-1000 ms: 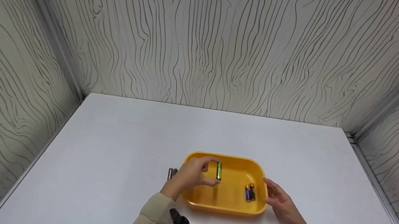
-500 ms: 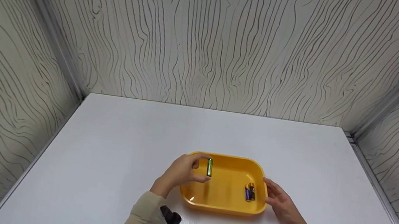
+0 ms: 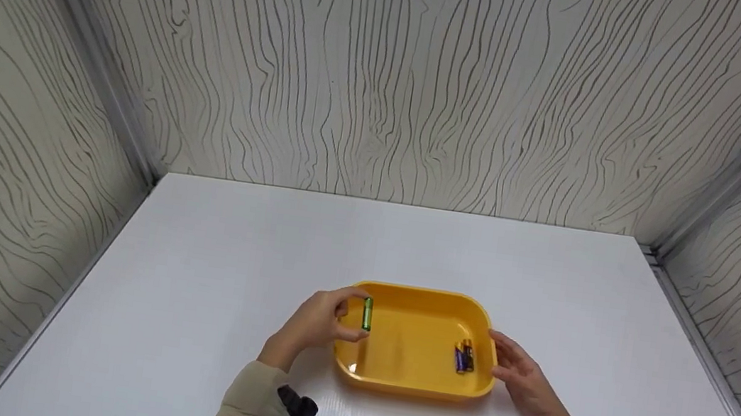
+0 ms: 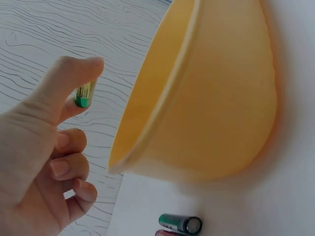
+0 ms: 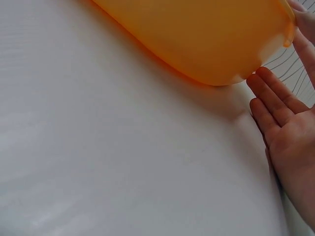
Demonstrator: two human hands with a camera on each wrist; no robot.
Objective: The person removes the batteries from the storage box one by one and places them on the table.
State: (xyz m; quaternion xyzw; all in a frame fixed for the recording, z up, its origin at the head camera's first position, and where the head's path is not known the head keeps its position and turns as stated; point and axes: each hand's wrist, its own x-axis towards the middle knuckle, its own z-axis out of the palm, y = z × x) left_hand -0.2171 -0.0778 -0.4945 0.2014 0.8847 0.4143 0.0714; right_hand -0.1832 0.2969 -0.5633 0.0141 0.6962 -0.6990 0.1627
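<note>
My left hand (image 3: pixel 315 320) pinches a green battery (image 3: pixel 367 313) by its two ends, between thumb and index finger. The other fingers are curled, and nothing shows in them in the left wrist view. The battery is over the left end of a yellow plastic tray (image 3: pixel 404 388). At the tray's right end, my right hand (image 3: pixel 527 379) holds the rim with thumb and index finger; its other fingers (image 5: pixel 275 98) stretch out against the outer wall. Two batteries (image 3: pixel 464 356), dark with purple and gold, lie side by side inside the tray near that end.
On the white table (image 3: pixel 190 270) beside the tray lie a green battery (image 4: pixel 179 222) and a reddish battery (image 4: pixel 167 233), both hidden by my left hand and arm in the head view. Wood-patterned panels (image 3: pixel 387 81) enclose the back and sides.
My left hand has moved left across the tray with the green battery, from near its middle to its left end. The right hand, the tray and the two batteries inside have stayed put.
</note>
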